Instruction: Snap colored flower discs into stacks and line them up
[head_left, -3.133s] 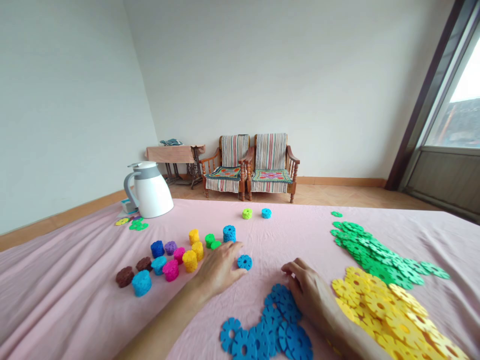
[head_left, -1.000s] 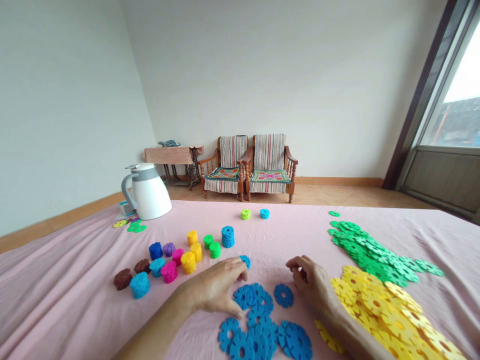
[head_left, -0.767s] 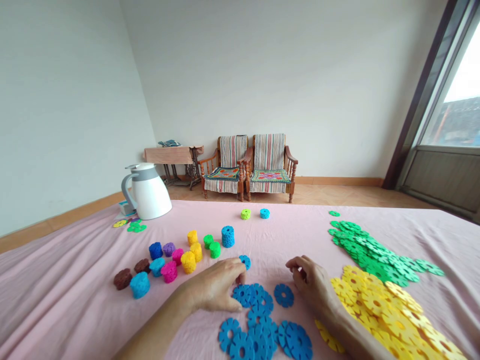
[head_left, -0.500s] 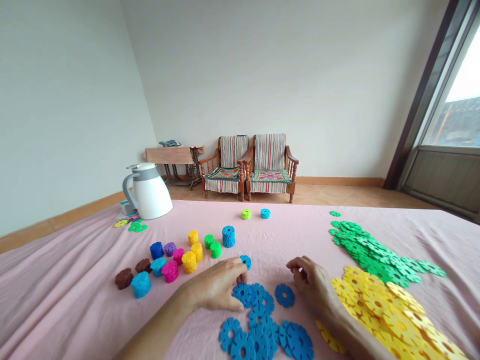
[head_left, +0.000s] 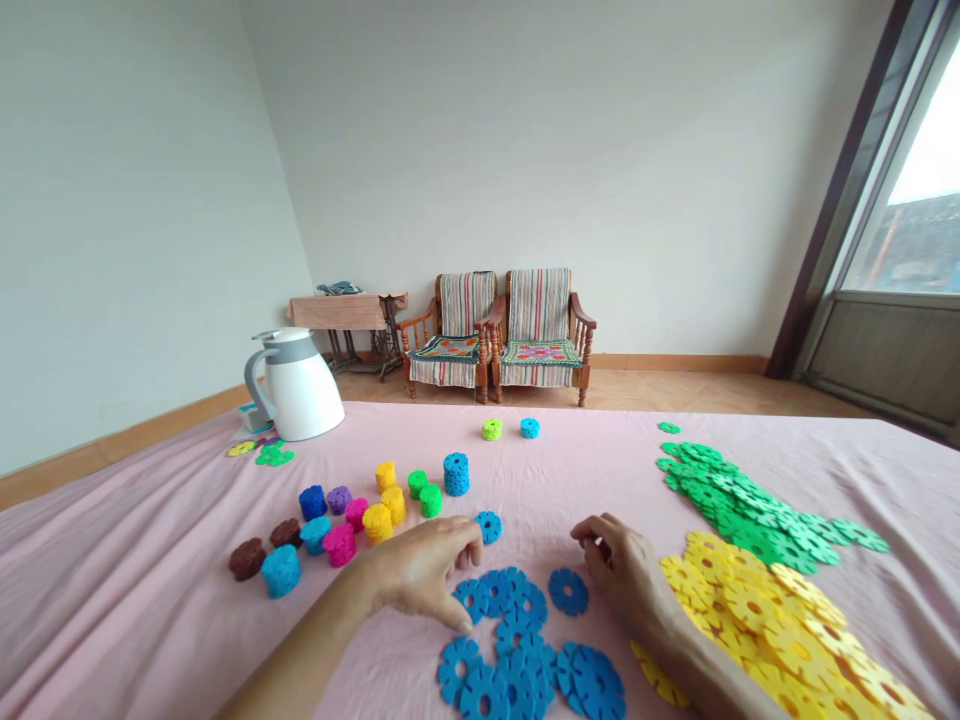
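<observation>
My left hand (head_left: 427,570) hovers at the upper left of a loose spread of blue flower-shaped discs (head_left: 517,680), thumb and fingers apart, with nothing seen between them. A single blue disc (head_left: 488,527) lies just beyond its fingertips. On the right, my right hand (head_left: 621,565) is by the cloth with its fingers curled in; their inner side is hidden, so I cannot tell whether they hold anything. Another lone blue disc (head_left: 568,592) lies between the hands. Beside my right wrist spreads a heap of yellow discs (head_left: 772,620).
Green discs (head_left: 742,505) form a long pile at the right. Several short stacks, such as a pink stack (head_left: 339,545) and a tall blue stack (head_left: 456,475), stand left of centre. A white jug (head_left: 304,390) stands at the back left of the pink cloth (head_left: 592,470).
My left hand has drawn slightly left, its thumb and fingers wider apart. A blue disc beside it now lies separate, to the left of the others. My right hand has stayed nearly still.
</observation>
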